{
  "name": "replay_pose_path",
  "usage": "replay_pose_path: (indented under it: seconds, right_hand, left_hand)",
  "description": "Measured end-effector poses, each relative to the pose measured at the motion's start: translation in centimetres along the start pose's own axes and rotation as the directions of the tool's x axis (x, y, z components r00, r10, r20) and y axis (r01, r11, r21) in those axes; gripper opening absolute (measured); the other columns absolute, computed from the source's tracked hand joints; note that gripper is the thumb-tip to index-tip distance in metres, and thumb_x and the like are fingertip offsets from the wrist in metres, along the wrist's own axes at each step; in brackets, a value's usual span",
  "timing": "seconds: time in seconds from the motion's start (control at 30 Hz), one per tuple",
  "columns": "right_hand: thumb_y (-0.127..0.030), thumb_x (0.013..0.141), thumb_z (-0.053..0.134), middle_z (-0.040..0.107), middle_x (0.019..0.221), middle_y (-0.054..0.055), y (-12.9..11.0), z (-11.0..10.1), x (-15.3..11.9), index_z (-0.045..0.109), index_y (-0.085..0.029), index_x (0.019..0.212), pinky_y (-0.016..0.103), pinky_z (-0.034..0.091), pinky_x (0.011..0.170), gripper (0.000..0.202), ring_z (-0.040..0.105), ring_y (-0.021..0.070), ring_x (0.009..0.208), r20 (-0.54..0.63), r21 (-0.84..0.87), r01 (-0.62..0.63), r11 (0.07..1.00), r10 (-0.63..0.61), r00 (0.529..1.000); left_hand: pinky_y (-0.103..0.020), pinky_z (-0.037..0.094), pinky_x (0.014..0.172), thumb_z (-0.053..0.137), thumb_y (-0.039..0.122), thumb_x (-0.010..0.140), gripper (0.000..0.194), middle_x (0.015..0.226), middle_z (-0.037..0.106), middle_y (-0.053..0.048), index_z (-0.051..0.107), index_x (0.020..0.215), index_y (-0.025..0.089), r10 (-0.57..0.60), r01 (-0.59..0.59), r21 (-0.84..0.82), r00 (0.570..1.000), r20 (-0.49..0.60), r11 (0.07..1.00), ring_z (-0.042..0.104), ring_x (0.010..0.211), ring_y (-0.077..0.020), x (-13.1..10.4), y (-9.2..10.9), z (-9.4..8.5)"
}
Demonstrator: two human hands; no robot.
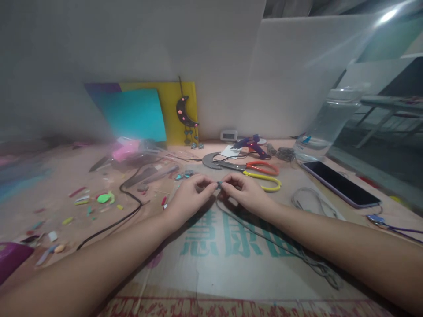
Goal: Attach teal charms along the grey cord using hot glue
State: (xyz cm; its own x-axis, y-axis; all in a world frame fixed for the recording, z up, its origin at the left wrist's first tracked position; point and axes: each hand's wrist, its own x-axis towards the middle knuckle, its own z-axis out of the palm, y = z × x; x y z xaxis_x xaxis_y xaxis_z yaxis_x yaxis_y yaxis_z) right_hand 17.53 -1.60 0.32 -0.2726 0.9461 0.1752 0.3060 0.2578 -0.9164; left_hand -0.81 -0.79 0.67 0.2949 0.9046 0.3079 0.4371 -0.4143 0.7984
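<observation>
Hands (192, 197) (247, 193) x2, fingertip pinch on 1 sm. blue-grey pc. (219, 185), 1 pr. scissors (235, 166) behind.

Two bare hands, left hand (194, 193) and right hand (247, 193), skin uncovered at wrists and knuckles. Left forearm (115, 259) and right forearm (333, 240) also bare, smooth, out to the frame edges. Both slim at the wrist, broader toward the elbow. Fingers slender, rounded, partly hidden behind the thumbs. Nails too small to make out.
</observation>
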Motion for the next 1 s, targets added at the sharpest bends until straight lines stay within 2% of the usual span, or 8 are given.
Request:
replay_pose_path:
  seconds: [0.23,0.4,0.47,0.53,0.63,0.7,0.87,1.0]
  right_hand:
    - [-0.031,0.088,0.054,0.068,0.077,0.002,-0.6,-0.2,0.2,0.057,-0.019,0.086,0.027,0.049,0.067,0.012,0.064,0.0154,0.072,0.015,-0.048,0.05,0.998,-0.05,0.999]
    - [-0.028,0.086,0.057,0.067,0.083,0.004,-1.6,-4.2,2.1,0.061,-0.018,0.086,0.027,0.047,0.068,0.011,0.062,0.0161,0.076,0.091,-0.41,0.117,0.905,-0.088,0.992]
    - [-0.033,0.087,0.057,0.066,0.08,0.003,-1.2,-7.0,3.3,0.06,-0.018,0.083,0.027,0.045,0.067,0.015,0.06,0.0155,0.073,0.026,-0.525,0.076,0.848,-0.073,0.997]
    - [-0.037,0.082,0.064,0.066,0.078,0.002,-0.2,-10.0,4.3,0.06,-0.019,0.08,0.026,0.043,0.064,0.019,0.059,0.016,0.071,-0.178,-0.633,-0.103,0.767,-0.015,0.984]
    - [-0.039,0.08,0.067,0.069,0.09,0.009,1.7,-13.6,5.4,0.06,-0.016,0.094,0.029,0.046,0.067,0.028,0.062,0.0207,0.08,-0.371,-0.619,-0.262,0.74,0.018,0.929]
    - [-0.038,0.084,0.064,0.068,0.105,0.016,2.9,-15.1,5.9,0.06,-0.013,0.107,0.031,0.049,0.072,0.035,0.064,0.0238,0.089,-0.426,-0.585,-0.313,0.748,0.045,0.904]
    - [-0.033,0.079,0.069,0.065,0.125,0.017,4.5,-16.0,8.0,0.056,-0.013,0.127,0.031,0.052,0.078,0.053,0.065,0.0259,0.101,-0.361,-0.55,-0.3,0.779,0.101,0.927]
    - [-0.033,0.071,0.076,0.073,0.103,0.013,5.3,-15.2,9.7,0.067,-0.013,0.107,0.03,0.051,0.077,0.042,0.067,0.0254,0.091,-0.334,-0.557,-0.312,0.77,0.137,0.933]
  left_hand:
    - [-0.029,0.048,0.075,0.058,0.034,0.086,0.019,0.084,0.069,-0.004,0.065,0.082,0.017,0.014,-0.014,-0.028,1.0,0.022,1.0,0.063,0.081,-0.019,0.1,-0.3,0.1]
    - [-0.029,0.047,0.071,0.055,0.038,0.088,0.022,0.083,0.068,-0.004,0.063,0.084,0.017,-0.016,0.017,-0.054,1.0,0.008,0.998,0.062,0.08,-0.0193,0.1,-0.7,0.2]
    - [-0.029,0.046,0.07,0.055,0.039,0.087,0.023,0.084,0.068,-0.004,0.063,0.085,0.017,-0.036,0.037,-0.066,0.999,0.019,0.997,0.062,0.081,-0.02,0.2,-0.8,0.3]
    - [-0.029,0.046,0.07,0.055,0.039,0.086,0.023,0.085,0.068,-0.005,0.063,0.085,0.017,-0.049,0.051,-0.077,0.999,0.019,0.996,0.062,0.082,-0.0201,0.2,-0.8,0.4]
    - [-0.03,0.044,0.073,0.055,0.037,0.086,0.023,0.085,0.067,-0.005,0.064,0.084,0.017,-0.06,0.062,-0.082,0.998,0.023,0.995,0.061,0.082,-0.0199,0.2,-0.7,0.5]
    - [-0.031,0.044,0.075,0.055,0.037,0.085,0.023,0.086,0.067,-0.005,0.064,0.084,0.016,-0.065,0.067,-0.076,0.998,0.024,0.995,0.061,0.083,-0.0204,0.3,-0.6,0.5]
    - [-0.031,0.043,0.075,0.054,0.038,0.086,0.024,0.088,0.068,-0.006,0.064,0.086,0.016,-0.063,0.066,-0.093,0.997,0.032,0.993,0.061,0.084,-0.0212,0.4,-0.8,0.5]
    - [-0.031,0.042,0.074,0.055,0.038,0.085,0.024,0.087,0.067,-0.006,0.064,0.086,0.016,-0.085,0.088,-0.118,0.996,0.031,0.989,0.06,0.083,-0.0209,0.4,-1.1,0.5]
